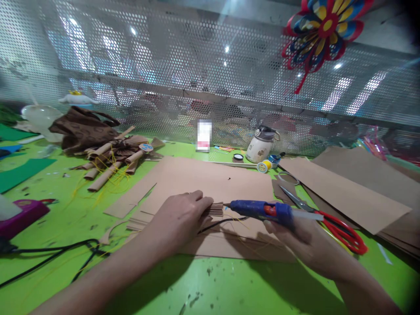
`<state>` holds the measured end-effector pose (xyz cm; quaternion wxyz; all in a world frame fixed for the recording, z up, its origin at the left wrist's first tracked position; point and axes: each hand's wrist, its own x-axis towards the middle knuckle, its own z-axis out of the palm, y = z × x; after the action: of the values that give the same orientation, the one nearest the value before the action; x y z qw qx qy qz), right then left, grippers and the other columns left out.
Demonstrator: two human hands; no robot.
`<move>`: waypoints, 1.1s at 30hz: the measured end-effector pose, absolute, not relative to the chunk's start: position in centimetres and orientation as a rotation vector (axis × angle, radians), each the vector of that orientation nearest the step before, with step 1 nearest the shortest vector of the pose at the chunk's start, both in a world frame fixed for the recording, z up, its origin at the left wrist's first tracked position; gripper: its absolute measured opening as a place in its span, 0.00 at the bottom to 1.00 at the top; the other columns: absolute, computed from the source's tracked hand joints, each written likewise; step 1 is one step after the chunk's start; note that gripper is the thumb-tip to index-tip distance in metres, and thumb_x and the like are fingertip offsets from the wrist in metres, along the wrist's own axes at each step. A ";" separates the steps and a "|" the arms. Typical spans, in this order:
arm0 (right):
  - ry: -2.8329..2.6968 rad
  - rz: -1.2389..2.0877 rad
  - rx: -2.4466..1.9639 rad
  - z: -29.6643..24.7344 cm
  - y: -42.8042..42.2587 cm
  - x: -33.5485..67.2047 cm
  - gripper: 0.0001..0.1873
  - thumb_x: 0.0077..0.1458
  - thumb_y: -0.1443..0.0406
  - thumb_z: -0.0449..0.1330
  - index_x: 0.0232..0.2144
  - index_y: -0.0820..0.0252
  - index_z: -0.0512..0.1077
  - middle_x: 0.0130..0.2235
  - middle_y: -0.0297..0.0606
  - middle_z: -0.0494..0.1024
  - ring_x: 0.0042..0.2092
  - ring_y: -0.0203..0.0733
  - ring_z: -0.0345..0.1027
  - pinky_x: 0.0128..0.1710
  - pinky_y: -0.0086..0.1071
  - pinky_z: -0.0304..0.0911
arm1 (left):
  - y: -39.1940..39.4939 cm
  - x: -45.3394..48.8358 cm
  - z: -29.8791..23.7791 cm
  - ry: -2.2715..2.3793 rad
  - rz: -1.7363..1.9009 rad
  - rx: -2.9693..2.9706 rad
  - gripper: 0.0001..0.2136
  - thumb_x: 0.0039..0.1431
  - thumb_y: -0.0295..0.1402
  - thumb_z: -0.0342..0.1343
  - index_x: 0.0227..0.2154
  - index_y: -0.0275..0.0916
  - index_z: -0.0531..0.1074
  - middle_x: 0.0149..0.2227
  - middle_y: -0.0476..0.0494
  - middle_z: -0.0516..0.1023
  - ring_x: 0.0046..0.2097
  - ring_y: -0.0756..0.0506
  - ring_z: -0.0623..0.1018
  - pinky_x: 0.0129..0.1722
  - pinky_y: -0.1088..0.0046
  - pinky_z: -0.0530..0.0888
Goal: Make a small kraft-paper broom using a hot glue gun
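My right hand point(302, 236) is wrapped round a blue hot glue gun point(251, 209), a clear glue stick poking out of its back. The gun's nozzle points left, at the edge of a small pleated piece of brown paper point(215, 209); whether it touches, I cannot tell. My left hand point(183, 214) presses that pleated paper down, its fingers closed over the left part and hiding it. Beneath both hands lie large tan paper sheets point(187, 175) on the green table point(216, 284). Yellow threads and the gun's black cord cross the sheets.
Red-handled scissors point(341, 232) and brown sheets point(348, 190) lie at the right. Rolled paper tubes point(105, 175) with yellow thread are at the left, near a purple tool point(24, 216). A thread spool point(264, 166), a bottle point(259, 144) and a phone point(204, 135) stand behind.
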<state>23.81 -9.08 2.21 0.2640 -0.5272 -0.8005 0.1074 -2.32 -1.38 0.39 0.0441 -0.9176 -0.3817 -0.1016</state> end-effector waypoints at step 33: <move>-2.162 0.335 -1.417 2.7 -9.1 23.4 0.09 0.60 0.62 0.51 0.30 0.56 0.68 0.26 0.32 0.75 0.27 0.38 0.69 0.25 0.28 0.63 | -1.5 -2.3 0.1 -1.146 -0.345 -2.783 0.11 0.64 0.37 0.46 0.43 0.41 0.71 0.32 0.45 0.73 0.30 0.45 0.73 0.27 0.70 0.62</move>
<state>23.43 -9.10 2.66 0.2641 -0.5244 -0.7999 0.1239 -2.34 -1.51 0.10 0.0560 -0.9172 -0.3777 -0.1135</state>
